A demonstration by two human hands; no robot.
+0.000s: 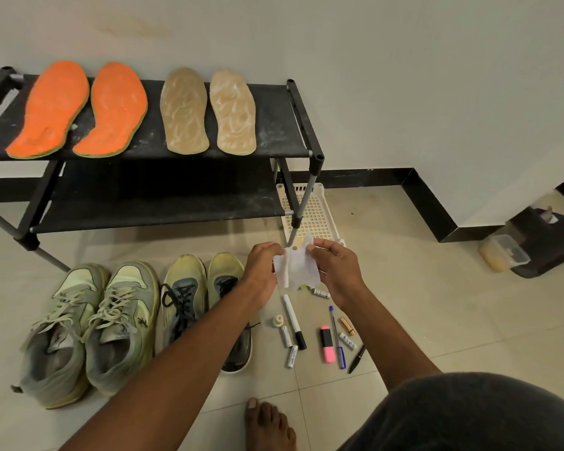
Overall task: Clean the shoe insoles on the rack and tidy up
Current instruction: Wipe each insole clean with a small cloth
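Beige glossy floor tiles [388, 288] cover the room, meeting a plain off-white wall [372, 76] edged with a black skirting board [372, 174]. Against the wall stands a black two-shelf fabric shoe rack [274, 125]. On its top shelf lie four insoles side by side: a pair of orange foam insoles [85, 109] on the left and a pair of tan insoles streaked with white [209, 110] on the right.

Both hands are raised in front of the rack's right leg. The left hand [262, 268] and the right hand [334, 271] each pinch one edge of a small white wipe [297, 270], holding it spread between them.

On the floor below the rack sit a pair of worn grey-green lace-up trainers [88, 327] and, just beside them, a pair of yellowish trainers with black laces [205, 297]. A white perforated plastic tray [316, 216] lies by the rack's right leg. Near the hands, scattered on the tiles, are a white marker with a black cap [293, 320], a pink highlighter [327, 344], a blue pen [337, 336], a black pen [356, 359] and several small white batteries [288, 346]. A bare foot [269, 424] shows at the bottom edge.
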